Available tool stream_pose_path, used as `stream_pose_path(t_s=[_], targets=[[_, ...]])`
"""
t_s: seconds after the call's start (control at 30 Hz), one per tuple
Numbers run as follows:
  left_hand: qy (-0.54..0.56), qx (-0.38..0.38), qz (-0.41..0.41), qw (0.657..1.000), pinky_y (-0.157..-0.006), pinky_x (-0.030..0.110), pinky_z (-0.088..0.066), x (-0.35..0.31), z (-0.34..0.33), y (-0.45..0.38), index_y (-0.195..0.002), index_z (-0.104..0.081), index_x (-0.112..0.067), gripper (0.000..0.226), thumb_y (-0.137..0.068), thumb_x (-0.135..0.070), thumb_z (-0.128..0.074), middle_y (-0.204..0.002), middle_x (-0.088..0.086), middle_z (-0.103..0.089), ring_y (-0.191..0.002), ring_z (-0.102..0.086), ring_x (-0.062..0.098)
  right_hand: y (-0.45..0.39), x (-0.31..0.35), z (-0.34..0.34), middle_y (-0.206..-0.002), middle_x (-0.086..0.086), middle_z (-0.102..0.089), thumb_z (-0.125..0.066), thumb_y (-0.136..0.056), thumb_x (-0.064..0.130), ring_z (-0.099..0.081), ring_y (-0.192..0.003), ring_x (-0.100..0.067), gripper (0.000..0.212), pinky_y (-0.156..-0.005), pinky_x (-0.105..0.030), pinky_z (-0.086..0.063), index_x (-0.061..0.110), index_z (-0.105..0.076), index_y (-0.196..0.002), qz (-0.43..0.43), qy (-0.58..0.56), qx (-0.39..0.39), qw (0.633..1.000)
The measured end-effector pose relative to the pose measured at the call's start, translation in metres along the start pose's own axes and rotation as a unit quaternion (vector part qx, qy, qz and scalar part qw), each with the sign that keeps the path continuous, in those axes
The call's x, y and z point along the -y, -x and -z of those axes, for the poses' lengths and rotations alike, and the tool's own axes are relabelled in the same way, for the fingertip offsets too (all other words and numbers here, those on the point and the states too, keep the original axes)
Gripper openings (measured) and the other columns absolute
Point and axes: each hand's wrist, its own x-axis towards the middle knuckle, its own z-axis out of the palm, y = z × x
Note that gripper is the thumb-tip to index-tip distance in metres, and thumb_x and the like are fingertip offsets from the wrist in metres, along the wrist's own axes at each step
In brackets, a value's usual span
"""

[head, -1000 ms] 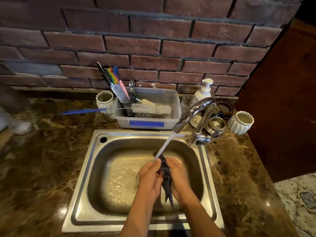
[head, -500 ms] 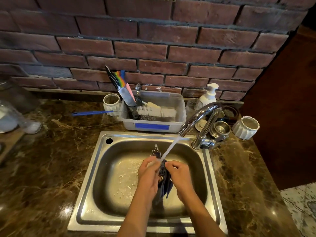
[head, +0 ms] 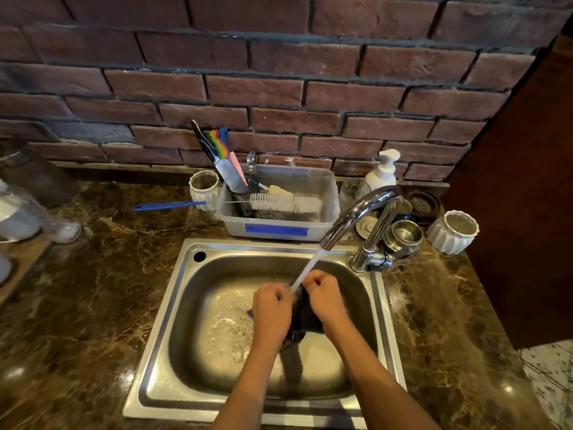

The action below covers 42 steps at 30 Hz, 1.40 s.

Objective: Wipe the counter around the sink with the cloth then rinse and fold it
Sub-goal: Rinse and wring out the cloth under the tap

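Clearly the rinse is the step in hand: both hands sit low in the sink (head: 173, 305), the left hand (head: 271, 308) and right hand (head: 324, 301) each curled closed on the dark cloth (head: 305, 315), which is bunched between them and hangs down a little toward the person. Water from the tap (head: 356, 212), up and to the right of the hands, falls in a slanting stream and lands just where the knuckles meet, at the top of the cloth. To rinse well, I would judge that the cloth should be opened out and turned under the stream so that every fold is wetted, then rubbed against itself between the hands and squeezed until the run-off looks clean; keeping it bunched leaves the inner layers dirty. Holding the work low in the basin should keep splashes off the worktop (head: 93, 290) to the left of the hands, which looks wiped already, though I cannot tell that for sure. Beyond the hands stands a tub (head: 279, 226) with a brush (head: 279, 202) across it; neither is needed. Wringing should come before the folding, and the tap will want shutting off, which the right hand, being nearer, could do most easily.
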Motion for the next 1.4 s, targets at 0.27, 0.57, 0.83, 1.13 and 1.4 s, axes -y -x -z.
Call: stream_pose_path(t_s=[0.27,0.57,0.83,1.13,1.4], targets=[[0.046,0.011,0.021,0.999,-0.060,0.036,-0.041,-0.007,0.002,-0.006,-0.080,-0.059,-0.007,0.027,-0.100,-0.022,-0.051,-0.075,0.014,-0.058,-0.064,-0.050,0.019,0.008,-0.027,-0.011,-0.091,0.006,-0.062,-0.059,-0.098,0.014,-0.062,-0.082,-0.011,0.012,-0.068,-0.021,-0.050,0.025,-0.060,-0.092,0.056,0.115,-0.074,0.989],[0.176,0.056,0.042,0.982,-0.073,0.029,-0.052,-0.017,0.000,0.005,-0.091,-0.072,-0.015,0.020,-0.100,-0.020,-0.054,-0.094,0.016,-0.066,-0.085,-0.063,0.022,0.022,-0.047,-0.030,-0.081,-0.010,-0.074,-0.052,-0.100,0.025,-0.070,-0.083,-0.027,0.028,-0.079,-0.040,-0.058,0.011,-0.072,-0.086,-0.210,-0.088,0.032,0.973],[0.416,0.013,0.220,0.882,-0.089,0.047,-0.052,-0.003,-0.001,0.005,-0.099,-0.067,-0.011,0.014,-0.099,-0.017,-0.054,-0.105,0.023,-0.067,-0.095,-0.064,0.035,0.013,-0.035,-0.026,-0.098,-0.025,-0.070,-0.047,-0.095,-0.003,-0.066,-0.089,-0.033,0.021,-0.074,-0.038,-0.054,-0.002,-0.065,-0.107,-0.231,-0.338,-0.002,0.912],[0.466,-0.045,0.297,0.832,-0.089,0.048,-0.052,0.031,-0.011,0.001,-0.130,-0.056,-0.008,0.036,-0.101,-0.029,-0.053,-0.125,0.026,-0.063,-0.111,-0.063,0.042,0.015,-0.019,-0.024,-0.097,-0.025,-0.069,-0.064,-0.095,0.020,-0.069,-0.090,-0.035,0.016,-0.073,-0.040,-0.059,0.004,-0.068,-0.097,-0.183,-0.377,0.013,0.908],[0.577,0.045,0.329,0.746,-0.057,0.031,-0.058,0.034,-0.034,-0.006,-0.097,-0.072,-0.007,0.048,-0.097,-0.051,-0.050,-0.073,0.010,-0.069,-0.067,-0.069,0.024,0.049,-0.030,-0.013,-0.100,-0.021,-0.074,-0.062,-0.095,0.005,-0.071,-0.099,-0.032,0.018,-0.081,-0.036,-0.058,0.006,-0.074,-0.082,-0.071,-0.317,0.045,0.945]])
